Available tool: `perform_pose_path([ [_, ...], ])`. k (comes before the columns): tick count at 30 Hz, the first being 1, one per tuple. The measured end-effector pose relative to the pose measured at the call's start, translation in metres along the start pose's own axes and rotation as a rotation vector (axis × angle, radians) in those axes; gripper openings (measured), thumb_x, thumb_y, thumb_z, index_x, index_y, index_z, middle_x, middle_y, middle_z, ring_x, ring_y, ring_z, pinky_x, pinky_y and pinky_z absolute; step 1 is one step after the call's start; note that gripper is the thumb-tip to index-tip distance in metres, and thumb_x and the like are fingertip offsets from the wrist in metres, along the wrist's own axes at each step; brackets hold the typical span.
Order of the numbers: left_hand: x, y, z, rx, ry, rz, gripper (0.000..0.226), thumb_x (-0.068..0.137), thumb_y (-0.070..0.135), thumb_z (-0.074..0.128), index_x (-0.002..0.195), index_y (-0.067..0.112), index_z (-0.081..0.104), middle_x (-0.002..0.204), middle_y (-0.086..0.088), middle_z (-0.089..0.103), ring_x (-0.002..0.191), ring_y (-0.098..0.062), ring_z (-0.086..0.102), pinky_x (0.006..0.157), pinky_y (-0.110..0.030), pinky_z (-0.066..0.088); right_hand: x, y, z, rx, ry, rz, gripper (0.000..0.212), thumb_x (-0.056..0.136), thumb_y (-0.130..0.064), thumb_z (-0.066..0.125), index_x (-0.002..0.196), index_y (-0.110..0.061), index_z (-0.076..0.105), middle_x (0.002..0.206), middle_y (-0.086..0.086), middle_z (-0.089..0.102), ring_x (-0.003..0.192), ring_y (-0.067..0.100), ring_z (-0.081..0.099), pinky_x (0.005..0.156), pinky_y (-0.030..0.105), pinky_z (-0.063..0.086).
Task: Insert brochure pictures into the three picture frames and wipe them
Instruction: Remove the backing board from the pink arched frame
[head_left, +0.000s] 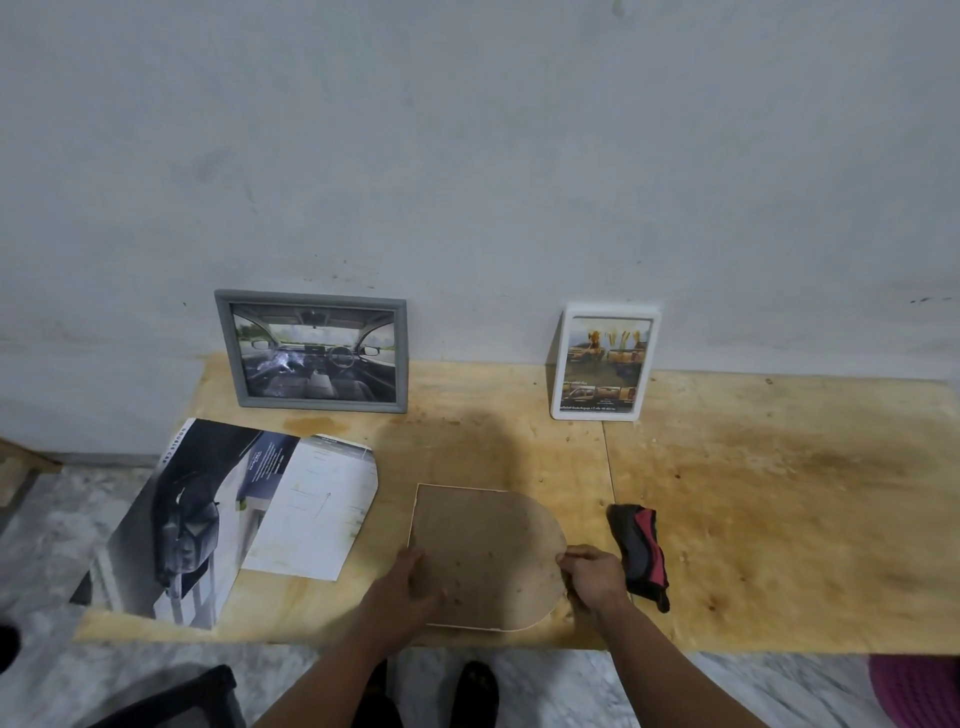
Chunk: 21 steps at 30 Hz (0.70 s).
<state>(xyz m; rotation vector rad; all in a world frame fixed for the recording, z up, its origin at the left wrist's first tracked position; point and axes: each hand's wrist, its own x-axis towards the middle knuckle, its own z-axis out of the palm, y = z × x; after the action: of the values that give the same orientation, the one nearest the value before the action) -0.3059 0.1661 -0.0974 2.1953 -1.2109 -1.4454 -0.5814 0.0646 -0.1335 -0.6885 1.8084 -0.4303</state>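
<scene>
While both hands are working at the near edge of the plywood board (753, 519), the scene is lying as follows.

Backing panel: a brown arched panel (483, 556) is lying flat on the board, its rounded end pointing to the person's right.
Left hand: the left hand (410, 577) is gripping the panel's straight left edge, thumb on top; the fingers are hidden beneath it.
Right hand: the right hand (592, 571) is pinching the panel's rounded right edge with curled fingers.
Grey frame: a grey frame (311, 351) holding a car-interior picture is leaning against the wall (467, 156) at the board's far left.
White frame: a white frame (605, 361) with a yellowish brochure picture is standing against the wall, well apart from the grey one.
Brochure: an open car brochure (208, 519), one page cut, is lying left of the panel, overhanging the board's left edge.
Cloth: a black and red cloth (641, 553) is sitting just beside the right hand.
</scene>
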Motion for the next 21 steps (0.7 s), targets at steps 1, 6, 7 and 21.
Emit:
perform_pose_path([
  [1, 0.001, 0.000, 0.000, 0.005, 0.002, 0.003, 0.079, 0.090, 0.038, 0.073, 0.158, 0.026, 0.034, 0.162, 0.002, 0.039, 0.143, -0.018, 0.045, 0.112, -0.025, 0.037, 0.001, 0.000, 0.000, 0.010, -0.010, 0.007, 0.005, 0.090, 0.000, 0.072, 0.092, 0.005, 0.072, 0.072, 0.017, 0.069, 0.061, 0.025, 0.058, 0.057, 0.033, 0.049],
  [6, 0.002, -0.001, -0.003, -0.003, -0.018, -0.021, 0.083, 0.089, 0.042, 0.072, 0.160, 0.028, 0.031, 0.162, 0.002, 0.040, 0.144, -0.017, 0.045, 0.113, -0.027, 0.038, 0.004, 0.001, -0.003, -0.073, -0.067, 0.013, 0.012, 0.097, -0.009, 0.065, 0.097, 0.002, 0.068, 0.065, 0.014, 0.058, 0.043, 0.021, 0.045, 0.041, 0.027, 0.037],
  [7, 0.002, -0.001, -0.003, 0.000, -0.019, -0.023, 0.084, 0.089, 0.043, 0.072, 0.160, 0.028, 0.029, 0.163, 0.002, 0.039, 0.145, -0.017, 0.044, 0.114, -0.028, 0.038, 0.004, 0.001, -0.003, -0.086, -0.080, 0.007, 0.013, 0.098, -0.011, 0.063, 0.098, 0.001, 0.067, 0.066, 0.014, 0.057, 0.044, 0.020, 0.044, 0.041, 0.026, 0.036],
  [21, 0.006, 0.003, -0.014, 0.230, -0.085, -0.031, 0.087, 0.089, 0.049, 0.063, 0.162, 0.031, 0.020, 0.151, -0.001, 0.051, 0.133, -0.021, 0.054, 0.106, -0.030, 0.046, -0.004, 0.014, 0.000, -0.058, -0.011, -0.138, 0.022, 0.098, -0.011, 0.064, 0.077, -0.003, 0.064, 0.060, 0.008, 0.060, 0.060, 0.022, 0.051, 0.062, 0.031, 0.042],
])
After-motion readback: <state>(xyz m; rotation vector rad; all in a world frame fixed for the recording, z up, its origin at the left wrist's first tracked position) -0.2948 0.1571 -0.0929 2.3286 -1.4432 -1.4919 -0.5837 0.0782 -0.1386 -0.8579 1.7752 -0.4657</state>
